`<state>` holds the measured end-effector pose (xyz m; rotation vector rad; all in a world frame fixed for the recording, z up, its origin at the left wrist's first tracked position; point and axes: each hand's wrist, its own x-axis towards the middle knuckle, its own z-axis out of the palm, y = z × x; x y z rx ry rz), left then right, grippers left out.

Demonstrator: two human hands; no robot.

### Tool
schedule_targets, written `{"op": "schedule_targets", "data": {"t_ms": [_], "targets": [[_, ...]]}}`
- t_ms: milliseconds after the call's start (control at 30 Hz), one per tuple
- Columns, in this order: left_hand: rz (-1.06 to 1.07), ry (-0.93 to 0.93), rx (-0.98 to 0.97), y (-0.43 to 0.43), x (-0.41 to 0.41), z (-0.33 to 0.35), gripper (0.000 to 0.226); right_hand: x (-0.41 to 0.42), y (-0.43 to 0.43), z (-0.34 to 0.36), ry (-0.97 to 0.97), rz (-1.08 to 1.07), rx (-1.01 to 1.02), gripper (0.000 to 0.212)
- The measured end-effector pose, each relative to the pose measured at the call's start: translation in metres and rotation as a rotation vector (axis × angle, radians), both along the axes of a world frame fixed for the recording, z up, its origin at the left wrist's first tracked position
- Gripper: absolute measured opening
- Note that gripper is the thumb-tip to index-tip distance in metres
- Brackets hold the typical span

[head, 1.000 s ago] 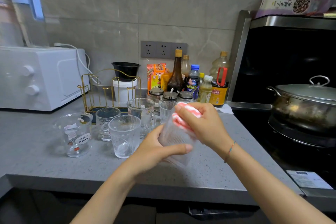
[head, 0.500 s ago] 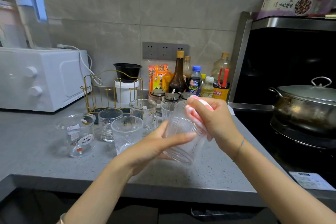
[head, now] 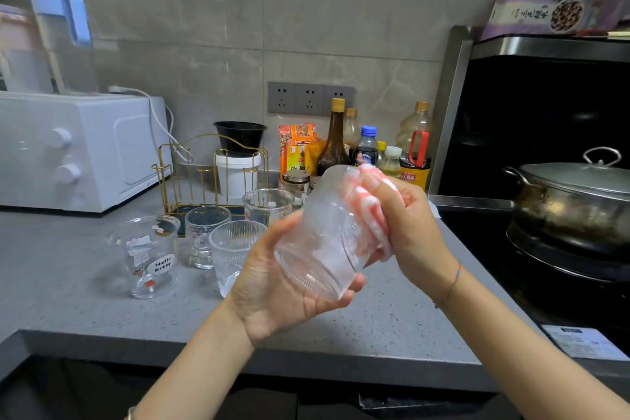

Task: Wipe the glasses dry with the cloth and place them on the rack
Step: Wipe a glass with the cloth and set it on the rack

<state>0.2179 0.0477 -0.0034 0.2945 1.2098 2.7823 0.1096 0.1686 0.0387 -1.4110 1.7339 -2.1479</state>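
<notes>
My left hand (head: 276, 286) cups a ribbed clear glass (head: 324, 242) from below, tilted with its mouth up and to the right. My right hand (head: 405, 222) presses a pink and white cloth (head: 370, 211) against the glass's rim and right side. On the counter to the left stand several more glasses: a ribbed one (head: 231, 252), a smaller one (head: 206, 235), a handled one (head: 269, 204) and a Hello Kitty glass (head: 150, 259). The gold wire rack (head: 191, 181) stands behind them with no glass on it.
A white oven (head: 75, 150) sits at the left on the grey counter (head: 102, 314). Behind the rack stand a white tub with a black bowl (head: 240, 153) and several bottles (head: 368, 147). A lidded pot (head: 572, 201) sits on the stove at the right.
Both hands have lifted the glass higher and tilted its mouth more upward. The cloth has slid along the rim and side. The glasses on the counter have not moved.
</notes>
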Motion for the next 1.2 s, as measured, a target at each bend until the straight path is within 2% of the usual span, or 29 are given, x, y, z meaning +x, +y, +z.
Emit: {"op": "schedule_targets", "data": {"t_ms": [67, 133, 200, 333, 433, 533, 633, 733, 800, 867, 933, 1000, 1067, 1133, 1200], "targets": [[-0.061, 0.000, 0.081, 0.001, -0.001, 0.000, 0.076, 0.000, -0.001, -0.003, -0.015, -0.023, -0.020, 0.057], [-0.060, -0.003, 0.033, -0.002, -0.004, -0.001, 0.080, 0.001, 0.000, 0.000, -0.023, -0.041, -0.013, 0.053], [-0.001, 0.014, -0.124, -0.005, -0.004, 0.004, 0.079, 0.000, 0.002, 0.004, -0.058, -0.051, -0.022, 0.044], [0.247, 0.003, -0.504, -0.006, -0.002, 0.016, 0.079, -0.002, 0.006, 0.014, 0.020, -0.101, 0.016, 0.025], [0.457, 0.025, -0.814, 0.002, -0.001, 0.019, 0.080, -0.003, 0.004, 0.015, 0.043, -0.135, 0.030, 0.030], [0.588, 0.094, -0.917, 0.006, -0.002, 0.017, 0.071, -0.001, 0.000, 0.013, 0.099, -0.165, 0.034, 0.035], [0.567, 0.119, -0.801, 0.008, 0.001, 0.015, 0.063, 0.000, -0.001, 0.013, 0.143, -0.133, 0.033, 0.036], [0.433, 0.062, -0.492, 0.006, -0.002, 0.010, 0.079, 0.000, -0.001, 0.012, 0.126, -0.085, 0.004, 0.038], [0.243, 0.007, -0.161, 0.006, -0.005, 0.006, 0.081, -0.002, -0.002, 0.009, 0.083, -0.050, -0.054, 0.038], [-0.026, 0.025, 0.111, 0.007, -0.007, 0.002, 0.072, -0.003, -0.003, 0.005, 0.036, -0.028, -0.100, 0.032], [-0.175, 0.037, 0.203, 0.005, -0.009, -0.003, 0.071, -0.004, -0.003, -0.001, 0.020, -0.045, -0.088, 0.030], [-0.097, 0.004, 0.090, 0.002, -0.013, -0.004, 0.077, -0.004, -0.002, -0.002, 0.000, -0.090, -0.080, 0.030], [0.123, -0.035, -0.116, -0.001, -0.014, -0.001, 0.085, -0.007, 0.001, -0.001, -0.020, -0.126, -0.074, 0.031], [0.302, -0.012, -0.390, -0.002, -0.012, 0.005, 0.090, -0.009, 0.002, 0.001, 0.031, -0.180, -0.041, 0.029], [0.469, 0.011, -0.735, 0.003, -0.009, 0.011, 0.084, -0.010, 0.000, 0.001, 0.108, -0.235, -0.005, 0.033]]}}
